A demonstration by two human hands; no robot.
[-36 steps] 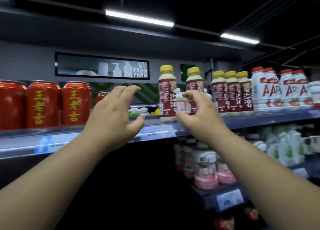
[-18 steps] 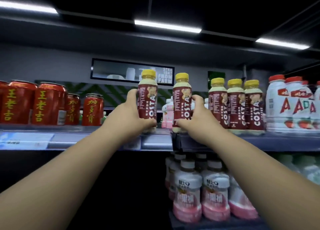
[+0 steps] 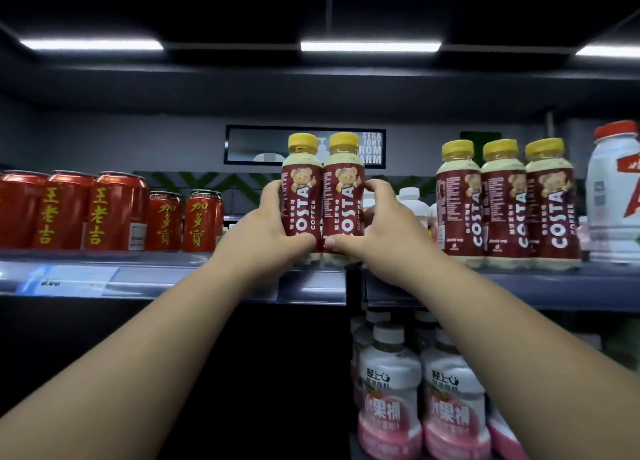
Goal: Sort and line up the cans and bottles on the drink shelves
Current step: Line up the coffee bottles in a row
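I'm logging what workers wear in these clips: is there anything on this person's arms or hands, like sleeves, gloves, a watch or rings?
Nothing worn shows. The left hand and the right hand are bare, with no gloves or rings. The forearms are bare too, down to the frame's lower edge, with no sleeve, watch or bracelet in view.

Five Costa bottles [image 3: 503, 210] are standing toward twelve o'clock, five red cans [image 3: 104, 213] at nine, one red-capped bottle [image 3: 611, 196] at three.
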